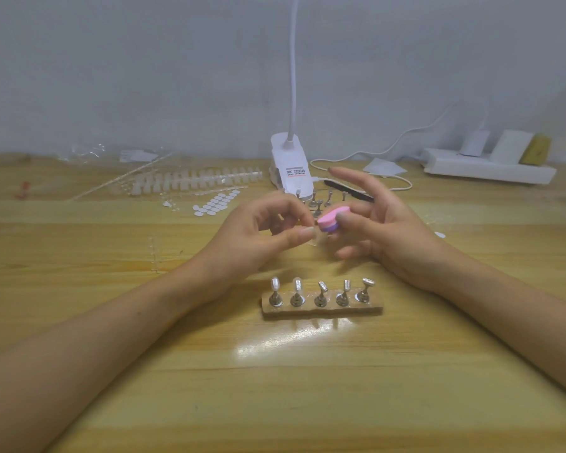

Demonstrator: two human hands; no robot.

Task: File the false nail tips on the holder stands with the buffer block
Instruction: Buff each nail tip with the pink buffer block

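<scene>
My right hand (383, 230) pinches a pink and purple buffer block (332, 219) between thumb and middle fingers, the index finger stretched out. My left hand (258, 233) holds a small clear nail tip (311, 237) between thumb and curled fingers, right against the block. Both hands hover above the table. In front of them a cork-like base (321, 310) carries several metal holder stands (296, 294), the two left ones topped with pale nail tips.
A white clip lamp (290, 168) stands behind the hands with more metal stands (324, 199) beside it. Strips of nail tips (190, 181) and white adhesive tabs (216, 202) lie at the back left. A white power strip (487, 166) sits at the back right.
</scene>
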